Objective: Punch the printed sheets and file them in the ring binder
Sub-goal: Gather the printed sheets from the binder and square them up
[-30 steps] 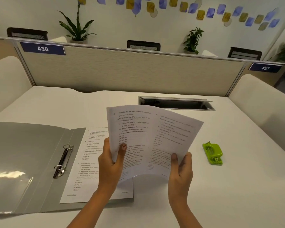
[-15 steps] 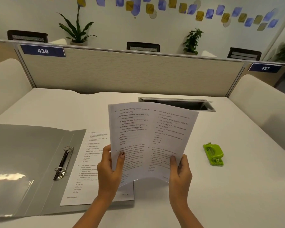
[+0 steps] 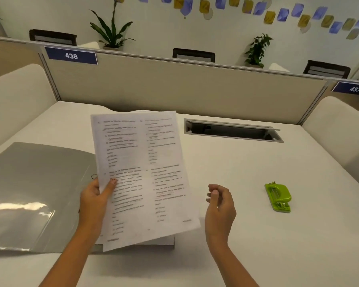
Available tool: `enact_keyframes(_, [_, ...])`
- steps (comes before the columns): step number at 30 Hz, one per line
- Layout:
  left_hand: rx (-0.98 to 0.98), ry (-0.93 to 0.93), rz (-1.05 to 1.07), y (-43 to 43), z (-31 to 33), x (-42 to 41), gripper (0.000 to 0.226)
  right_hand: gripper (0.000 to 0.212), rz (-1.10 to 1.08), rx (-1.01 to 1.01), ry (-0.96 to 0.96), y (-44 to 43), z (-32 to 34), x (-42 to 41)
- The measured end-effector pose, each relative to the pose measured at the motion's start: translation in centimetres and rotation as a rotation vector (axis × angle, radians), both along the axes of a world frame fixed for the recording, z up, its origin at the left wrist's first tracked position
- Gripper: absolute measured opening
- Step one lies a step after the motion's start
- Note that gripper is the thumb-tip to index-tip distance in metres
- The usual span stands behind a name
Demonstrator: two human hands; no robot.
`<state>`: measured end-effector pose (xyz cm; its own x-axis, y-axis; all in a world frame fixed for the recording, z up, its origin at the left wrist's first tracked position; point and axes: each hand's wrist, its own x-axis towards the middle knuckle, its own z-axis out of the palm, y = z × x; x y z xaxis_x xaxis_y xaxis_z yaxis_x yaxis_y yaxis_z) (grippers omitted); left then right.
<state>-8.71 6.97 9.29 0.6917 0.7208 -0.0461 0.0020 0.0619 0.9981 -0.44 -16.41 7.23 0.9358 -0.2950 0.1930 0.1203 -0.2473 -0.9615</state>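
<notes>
Change: a second ago both hands held the printed sheet (image 3: 145, 172) by its near edge; now the right hand (image 3: 220, 206) has let go and the sheet has swung left, over the binder.
Left hand (image 3: 93, 201): pinches the sheet's left edge alone, thumb on the printed face and fingers behind.
Right hand: free just right of the sheet, fingers loosely curled, holding nothing.
Printed sheet: held up off the desk (image 3: 236, 162), tilted, with its near right corner hanging unsupported. No holes show along its edges, though the print is too blurred to be sure.
Ring binder (image 3: 33, 183): lies open at the left, unmoved. The sheet hides most of the mechanism; only one ring (image 3: 94, 176) peeks out at its left edge.
Second sheet (image 3: 110, 239): a strip of it shows under the held page, apparently lying on the binder's right half as it did before.
Hole punch (image 3: 278, 197): on the desk to the right, well apart from the right hand, in the same spot.
Meaning: punching has probably not begun. The freed right hand looks ready to fetch the punch, while the left must keep the page from sagging.
</notes>
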Motion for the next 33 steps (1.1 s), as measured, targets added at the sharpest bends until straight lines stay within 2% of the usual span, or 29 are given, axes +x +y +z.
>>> enact_keyframes(3, [-0.152,0.085,0.008,3.2,-1.0,-1.5,0.018,0.008,0.092,-0.095,0.175,1.2,-0.9,0.2])
enact_keyframes(4, [-0.207,0.108,0.003,4.0,-1.3,-1.9,0.025,0.012,0.147,-0.152,0.251,1.6,-1.0,0.2])
enact_keyframes(7, [-0.301,0.136,0.000,5.7,-1.9,-3.1,0.032,0.064,0.317,-0.420,0.426,3.0,-1.3,0.3])
enact_keyframes(9, [-0.321,0.139,-0.003,6.2,-2.0,-3.6,0.027,0.088,0.402,-0.619,0.499,4.0,-1.1,0.4])
enact_keyframes(14, [-0.329,0.157,0.028,6.6,-3.1,-4.2,0.027,0.104,0.457,-0.864,0.520,5.8,-1.7,0.5])
enact_keyframes(16, [-0.324,0.145,0.057,6.3,-3.4,-4.3,0.016,0.109,0.458,-0.900,0.549,6.3,-1.9,0.3])
enact_keyframes(18, [-0.324,0.127,0.093,5.8,-3.5,-4.4,0.008,0.109,0.444,-0.953,0.527,6.5,-2.2,-0.1])
enact_keyframes(22, [-0.321,0.132,0.112,5.3,-3.3,-4.6,0.010,0.101,0.416,-0.943,0.457,5.7,-3.0,-0.3])
enact_keyframes(27, [-0.301,0.156,0.113,5.3,-3.4,-5.0,0.008,0.090,0.379,-0.870,0.495,3.9,-2.8,0.8])
enact_keyframes(30, [-0.294,0.168,0.114,5.3,-3.5,-5.0,0.018,0.086,0.322,-0.899,0.582,2.4,-2.6,2.0])
enact_keyframes(33, [-0.295,0.172,0.105,5.1,-3.7,-5.0,0.024,0.052,0.309,-0.843,0.625,0.6,-2.8,3.2])
